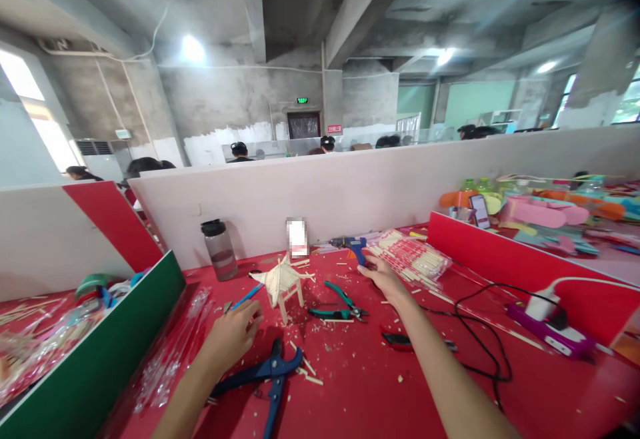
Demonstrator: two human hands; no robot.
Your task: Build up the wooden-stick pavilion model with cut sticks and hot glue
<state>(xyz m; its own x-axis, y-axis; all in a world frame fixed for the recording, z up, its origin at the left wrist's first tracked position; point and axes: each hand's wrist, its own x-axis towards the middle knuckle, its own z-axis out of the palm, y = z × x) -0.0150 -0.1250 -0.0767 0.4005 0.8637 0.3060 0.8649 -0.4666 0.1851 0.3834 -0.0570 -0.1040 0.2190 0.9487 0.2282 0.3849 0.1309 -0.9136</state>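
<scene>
The bench [380, 386] is bright red, speckled with pale wood chips. The little stick pavilion [283, 282] is cream-coloured bare wood. The cutter [270, 376] beside the left hand [233, 336] is dark blue; the pliers [337, 302] have teal handles. The glue gun [356, 247] by the right hand [383, 276] is blue. The bottle [219, 249] is smoky grey with a black cap. The power strip [555, 332] is purple and white, its cable [480, 332] black. The divider [100, 352] is green.

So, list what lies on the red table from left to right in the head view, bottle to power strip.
Bottle → left hand → stick house → teal pliers → right hand → bag of sticks → black cable → power strip.
</scene>
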